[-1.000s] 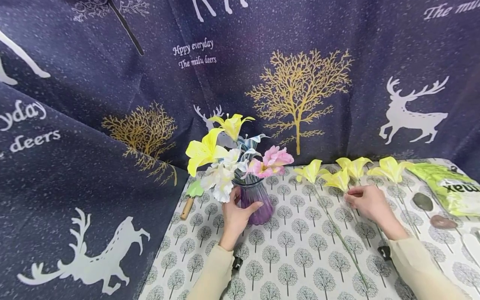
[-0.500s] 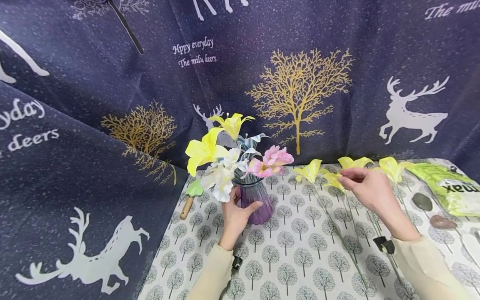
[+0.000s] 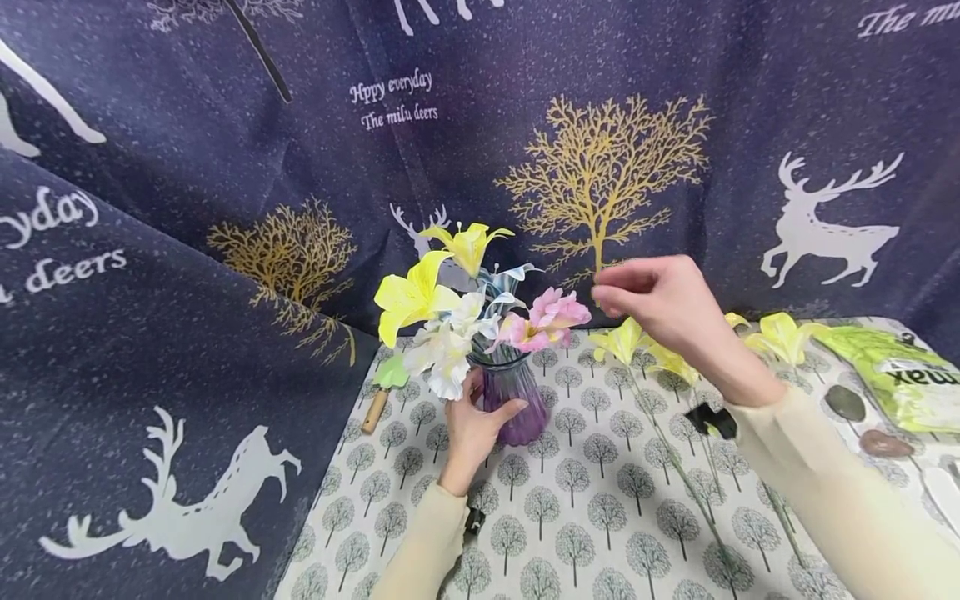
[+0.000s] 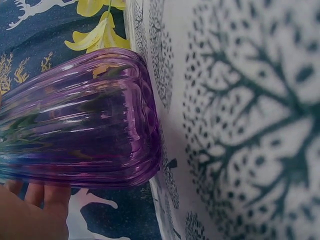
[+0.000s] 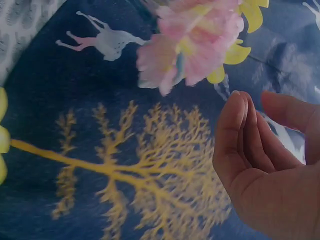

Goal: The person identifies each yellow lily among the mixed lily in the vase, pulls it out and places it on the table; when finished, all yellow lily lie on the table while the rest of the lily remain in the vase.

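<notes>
A ribbed glass vase, purple toward its base, stands on the tablecloth. My left hand holds it from the left, thumb in front and fingers behind. Out of its mouth rise two yellow lilies, a white flower, a blue flower and a pink flower. The left wrist view shows the vase's base close to the cloth. My right hand hovers in the air right of the pink flower. In the right wrist view its fingers are loosely bent, apart from the thumb, holding nothing.
Several long-stemmed yellow lilies lie right of the vase, partly behind my right arm. Farther right are a green plastic bag, a dark stone and a reddish stone. A wooden-handled green tool lies left. Dark printed fabric hangs behind.
My right hand has risen away from the yellow lilies lying on the cloth and moved left toward the bouquet. The left hand stays on the vase.
</notes>
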Available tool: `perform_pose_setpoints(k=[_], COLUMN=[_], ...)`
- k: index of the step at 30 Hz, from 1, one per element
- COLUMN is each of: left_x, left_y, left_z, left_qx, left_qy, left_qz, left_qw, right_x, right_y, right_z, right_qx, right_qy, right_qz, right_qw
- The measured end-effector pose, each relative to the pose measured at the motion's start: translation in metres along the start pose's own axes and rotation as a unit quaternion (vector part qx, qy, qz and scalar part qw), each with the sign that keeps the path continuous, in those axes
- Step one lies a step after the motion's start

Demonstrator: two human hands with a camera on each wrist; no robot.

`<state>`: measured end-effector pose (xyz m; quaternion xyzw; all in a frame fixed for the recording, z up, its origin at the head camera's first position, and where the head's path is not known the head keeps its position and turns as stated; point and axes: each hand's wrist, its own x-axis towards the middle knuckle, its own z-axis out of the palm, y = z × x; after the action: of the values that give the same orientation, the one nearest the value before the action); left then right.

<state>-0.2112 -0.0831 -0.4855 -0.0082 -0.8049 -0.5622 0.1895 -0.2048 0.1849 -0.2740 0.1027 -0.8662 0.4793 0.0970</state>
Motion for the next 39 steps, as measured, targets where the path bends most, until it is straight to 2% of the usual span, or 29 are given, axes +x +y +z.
perform_pose_setpoints(k=[4, 8, 13, 16, 19, 20, 23, 27, 29, 34, 39], left_x=[0.001, 0.000, 0.001, 0.002, 0.003, 0.003, 0.002, 0.001, 0.001, 0.001, 0.002], left_y=[0.000, 0.002, 0.003, 0.003, 0.002, 0.002, 0.000, -0.001, -0.002, -0.003, -0.004], left_z=[-0.001, -0.001, 0.000, 0.000, 0.000, 0.000, 0.000, 0.000, 0.000, 0.000, -0.001], left_qx=[0.004, 0.011, 0.007, 0.005, 0.000, 0.000, 0.000, -0.011, -0.010, 0.006, -0.006], left_qy=[0.000, 0.000, -0.002, 0.000, 0.000, 0.000, 0.000, 0.003, 0.006, 0.019, 0.020], left_qz=[-0.002, 0.000, 0.010, 0.013, 0.016, 0.014, 0.014, 0.025, 0.036, 0.053, 0.062], left_qw=[1.0000, 0.9999, 0.9999, 0.9999, 0.9999, 0.9999, 0.9999, 0.9996, 0.9993, 0.9984, 0.9979], right_x=[0.031, 0.060, 0.085, 0.094, 0.101, 0.103, 0.107, 0.107, 0.106, 0.103, 0.100], right_y=[-0.023, -0.037, -0.046, -0.050, -0.053, -0.053, -0.053, -0.052, -0.050, -0.048, -0.047], right_z=[0.011, 0.027, 0.051, 0.068, 0.083, 0.088, 0.098, 0.105, 0.107, 0.108, 0.108], right_qx=[-0.007, 0.017, 0.080, 0.139, 0.162, 0.159, 0.100, 0.010, -0.007, -0.010, -0.004], right_qy=[-0.029, -0.053, -0.034, -0.027, -0.048, -0.063, -0.109, -0.155, -0.171, -0.200, -0.224], right_qz=[-0.002, 0.006, 0.019, 0.044, 0.076, 0.084, 0.087, 0.062, 0.049, 0.029, 0.021], right_qw=[1.000, 0.998, 0.996, 0.989, 0.983, 0.982, 0.985, 0.986, 0.984, 0.979, 0.974])
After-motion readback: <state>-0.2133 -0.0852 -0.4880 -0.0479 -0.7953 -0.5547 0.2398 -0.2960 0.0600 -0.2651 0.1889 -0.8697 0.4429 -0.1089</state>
